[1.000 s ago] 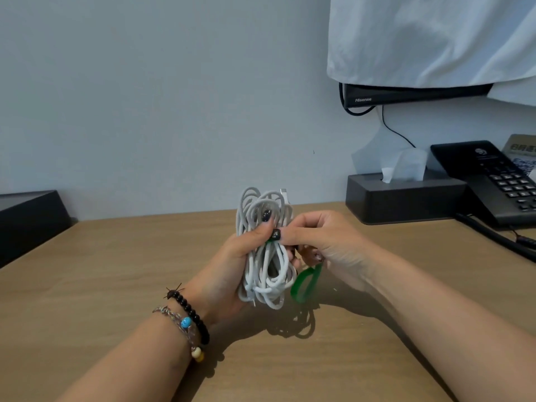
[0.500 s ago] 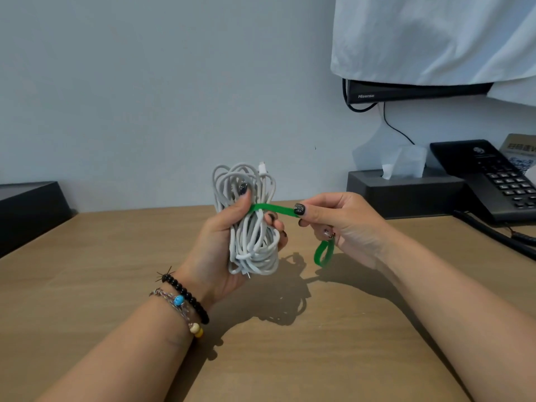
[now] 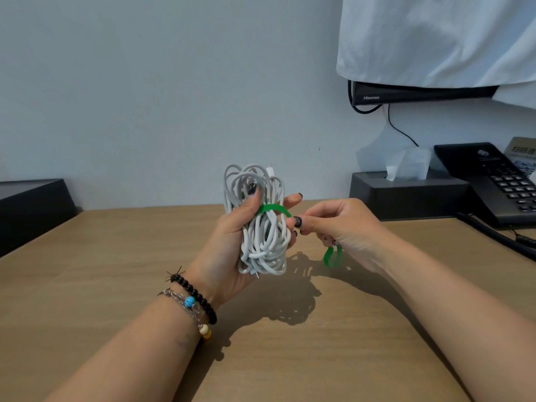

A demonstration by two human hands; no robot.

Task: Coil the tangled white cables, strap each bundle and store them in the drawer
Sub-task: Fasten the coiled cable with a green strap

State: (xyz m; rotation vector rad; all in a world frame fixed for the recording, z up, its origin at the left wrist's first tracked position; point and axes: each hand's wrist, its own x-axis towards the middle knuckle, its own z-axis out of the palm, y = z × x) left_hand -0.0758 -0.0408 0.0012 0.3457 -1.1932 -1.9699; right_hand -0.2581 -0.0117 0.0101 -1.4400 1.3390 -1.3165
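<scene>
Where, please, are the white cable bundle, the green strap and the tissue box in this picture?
white cable bundle (image 3: 262,242): head view, on the middle strands below the strap.
green strap (image 3: 272,209): head view, on the band across the bundle's front.
tissue box (image 3: 406,198): head view, on its dark front wall.

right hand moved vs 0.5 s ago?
Yes. The right hand has closed in on the cable bundle, leftward away from the tissue box, bending the green strap round it.
</scene>
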